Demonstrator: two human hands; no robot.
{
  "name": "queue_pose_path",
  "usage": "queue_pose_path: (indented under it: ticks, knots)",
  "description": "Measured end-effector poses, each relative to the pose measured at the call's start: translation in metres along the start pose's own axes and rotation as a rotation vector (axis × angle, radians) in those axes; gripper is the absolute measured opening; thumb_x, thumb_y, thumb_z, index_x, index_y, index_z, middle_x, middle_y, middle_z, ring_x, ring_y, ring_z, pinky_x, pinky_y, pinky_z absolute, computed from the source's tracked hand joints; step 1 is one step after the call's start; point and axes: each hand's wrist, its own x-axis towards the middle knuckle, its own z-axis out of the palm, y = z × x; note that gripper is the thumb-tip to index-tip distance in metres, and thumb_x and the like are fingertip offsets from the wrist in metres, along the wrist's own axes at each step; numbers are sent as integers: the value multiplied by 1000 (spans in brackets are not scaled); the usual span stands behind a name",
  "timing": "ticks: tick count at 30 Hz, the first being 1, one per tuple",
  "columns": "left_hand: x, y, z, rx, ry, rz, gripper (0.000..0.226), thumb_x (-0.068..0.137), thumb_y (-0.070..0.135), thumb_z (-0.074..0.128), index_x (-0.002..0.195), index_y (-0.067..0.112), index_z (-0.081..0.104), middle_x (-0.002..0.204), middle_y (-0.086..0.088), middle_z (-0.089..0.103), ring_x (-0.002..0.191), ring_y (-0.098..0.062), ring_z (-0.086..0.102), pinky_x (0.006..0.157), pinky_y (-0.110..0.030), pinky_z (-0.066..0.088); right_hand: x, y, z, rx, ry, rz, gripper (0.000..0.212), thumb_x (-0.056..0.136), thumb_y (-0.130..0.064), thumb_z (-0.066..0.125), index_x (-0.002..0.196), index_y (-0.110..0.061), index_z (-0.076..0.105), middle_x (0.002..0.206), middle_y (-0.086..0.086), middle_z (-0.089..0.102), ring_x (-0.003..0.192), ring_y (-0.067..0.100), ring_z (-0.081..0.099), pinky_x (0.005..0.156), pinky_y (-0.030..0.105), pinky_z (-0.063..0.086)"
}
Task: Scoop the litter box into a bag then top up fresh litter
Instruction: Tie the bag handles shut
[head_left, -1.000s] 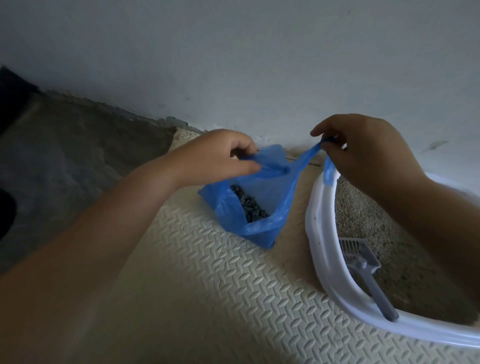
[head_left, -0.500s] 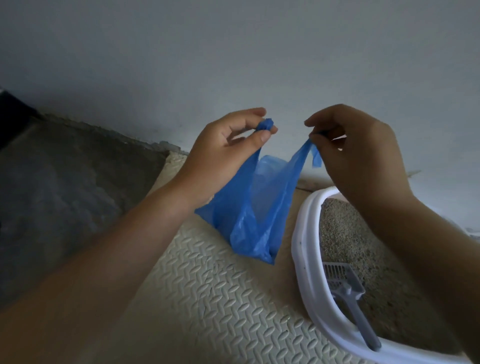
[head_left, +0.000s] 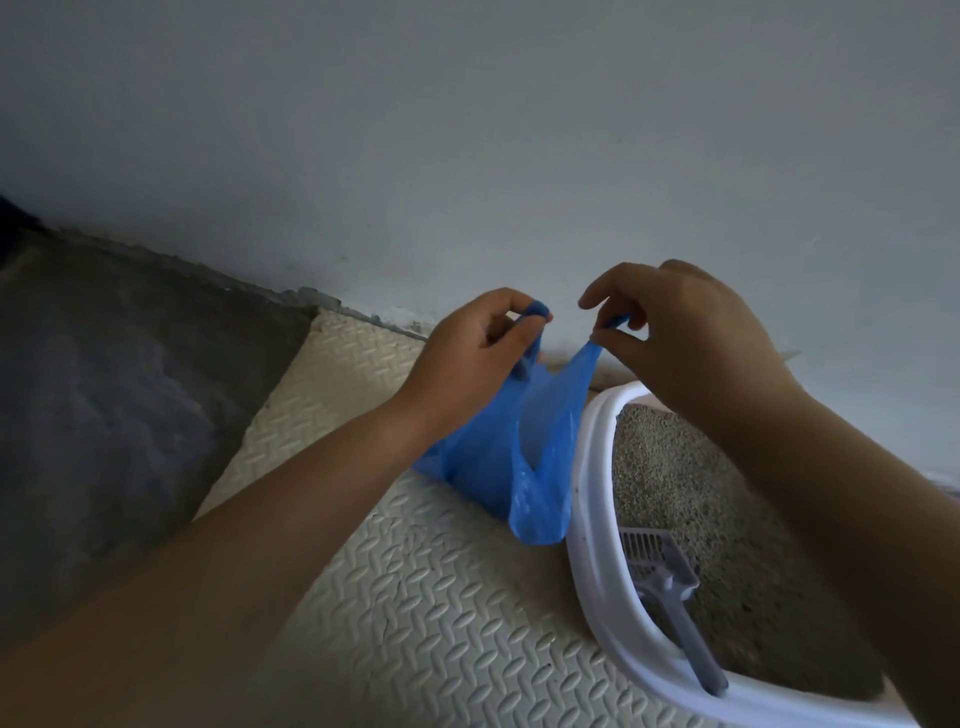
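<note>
Pale wall and a cream embossed foam floor mat (head_left: 426, 597) form the work area, with bare grey floor to the left.

1. Task item: the thin blue plastic bag (head_left: 511, 462) hangs directly below the fingers, its bottom resting on or just above the mat, just beside the white oval plastic litter box (head_left: 597, 545).
2. Grip state: the left hand (head_left: 480, 358) pinches one bag handle between thumb and fingers (head_left: 519, 332); the right hand (head_left: 680, 338) pinches the other handle likewise. Both handles are drawn up and close together, not yet crossed.
3. Step in hand (judged): closing the bag after scooping. The next move calls for crossing the handles and knotting them, keeping tension so the contents stay low.
4. Containers: the bag's contents cannot be seen through the folds. The litter box holds beige granular litter (head_left: 727, 509) and a grey slotted plastic scoop (head_left: 670, 587), below the right-hand fingers, handle leaning toward the near rim. No fresh litter supply is in view.
</note>
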Motion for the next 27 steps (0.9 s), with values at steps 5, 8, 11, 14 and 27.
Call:
queue_pose_path:
  ticks: [5,8,11,14,27]
  knots:
    - [4,2,12,5,-117,-5,16,95,19,54,108,28,58,76,1,68,75,-16,67,80,-33,53,-2,0,-2,41,-61,-69,29,82,-7,66,107,-22,64,81,-10,67,78,11,59,76,30,48]
    - [5,1,19,0,-139,-49,13,95,18,55,108,20,53,76,1,68,61,-13,63,69,-30,54,-2,2,-2,82,-57,-82,31,82,-4,65,109,-19,64,84,-8,69,78,12,62,77,31,51]
    - [7,-1,23,61,-120,-46,17,94,22,57,107,16,48,79,3,71,58,-9,60,63,-28,52,-3,7,-3,115,-43,-96,31,84,-1,62,110,-17,63,88,-7,70,80,10,64,79,31,53]
    - [9,-3,25,43,-87,-45,11,94,22,57,102,15,55,80,3,70,60,-8,60,63,-24,50,-3,11,-4,144,-13,-88,30,85,2,58,109,-14,64,91,-4,71,84,15,66,81,37,54]
    - [9,2,37,42,-142,-17,15,91,19,62,104,20,70,57,23,59,53,4,52,52,-7,35,-2,21,6,176,40,-84,26,82,-2,63,101,-19,67,84,-10,68,81,12,63,77,38,53]
